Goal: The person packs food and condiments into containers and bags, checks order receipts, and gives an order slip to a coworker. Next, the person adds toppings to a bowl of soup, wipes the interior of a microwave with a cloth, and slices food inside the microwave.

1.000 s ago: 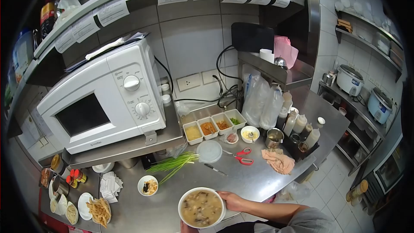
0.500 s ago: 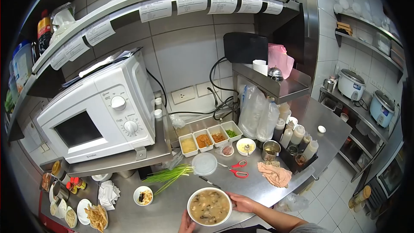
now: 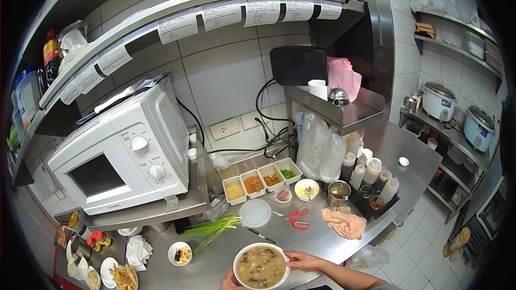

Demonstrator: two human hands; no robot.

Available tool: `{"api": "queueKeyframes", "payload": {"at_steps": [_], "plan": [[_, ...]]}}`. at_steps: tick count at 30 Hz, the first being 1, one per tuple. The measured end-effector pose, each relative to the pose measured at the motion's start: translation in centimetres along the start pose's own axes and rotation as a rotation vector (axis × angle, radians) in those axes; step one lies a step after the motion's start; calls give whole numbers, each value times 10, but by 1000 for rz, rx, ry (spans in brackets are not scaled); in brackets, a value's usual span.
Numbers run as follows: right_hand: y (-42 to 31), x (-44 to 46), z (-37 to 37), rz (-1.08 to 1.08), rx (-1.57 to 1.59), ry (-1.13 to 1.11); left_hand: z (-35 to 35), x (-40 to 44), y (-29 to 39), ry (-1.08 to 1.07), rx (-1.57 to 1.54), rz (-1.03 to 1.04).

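Note:
A white bowl of brownish soup (image 3: pixel 262 267) with dark and pale bits in it is at the counter's front edge, held between both my hands. My left hand (image 3: pixel 231 281) is curled against its lower left side, partly cut off by the frame's bottom. My right hand (image 3: pixel 302 261) grips its right rim with the fingers bent round the side. Whether the bowl rests on the counter or is raised slightly, I cannot tell. Just beyond it lie a black pen (image 3: pixel 262 236), red-handled scissors (image 3: pixel 299 218) and a round translucent lid (image 3: pixel 255 214).
Green scallions (image 3: pixel 217 228) and a small bowl with toppings (image 3: pixel 179 253) are to the left. Behind stand several rectangular condiment containers (image 3: pixel 252 183). A peach cloth (image 3: pixel 344 223) and squeeze bottles (image 3: pixel 372 173) are at right. A microwave (image 3: pixel 121 153) stands on a raised shelf.
The view has tilted up slightly, so the counter and bowl appear lower. Both hands keep their hold on the bowl, and the soup's floating bits have shifted.

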State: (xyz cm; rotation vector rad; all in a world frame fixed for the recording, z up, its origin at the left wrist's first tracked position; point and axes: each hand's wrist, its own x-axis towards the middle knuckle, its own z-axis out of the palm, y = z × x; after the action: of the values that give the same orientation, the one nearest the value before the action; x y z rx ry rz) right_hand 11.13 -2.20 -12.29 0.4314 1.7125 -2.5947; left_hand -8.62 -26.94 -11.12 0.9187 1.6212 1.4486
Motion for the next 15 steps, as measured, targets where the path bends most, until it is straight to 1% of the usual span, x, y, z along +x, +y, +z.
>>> {"api": "queueKeyframes", "payload": {"at_steps": [5,7,9,10,11,12,13,14,15], "plan": [[6,4,-5,32,-63,6,4,-2,6,23,-92,-31],[7,3,-5,12,-85,20,5,-1,5,44,-109,-56],[4,3,-2,-2,-96,16,0,-1,-10,74,-92,-92],[3,2,-2,-3,-98,6,-6,2,-24,86,26,-140],[2,2,-1,-3,-102,-7,-2,-1,-14,79,-72,-110],[0,0,2,-36,-135,26,-1,-1,-14,75,-86,-103],[2,0,1,-40,-117,15,-2,-1,-16,76,-104,-94],[5,1,-1,-42,-101,0,-1,-1,-11,92,-74,-137],[8,3,-3,-42,-86,-15,2,-2,-4,89,-90,-100]]}}
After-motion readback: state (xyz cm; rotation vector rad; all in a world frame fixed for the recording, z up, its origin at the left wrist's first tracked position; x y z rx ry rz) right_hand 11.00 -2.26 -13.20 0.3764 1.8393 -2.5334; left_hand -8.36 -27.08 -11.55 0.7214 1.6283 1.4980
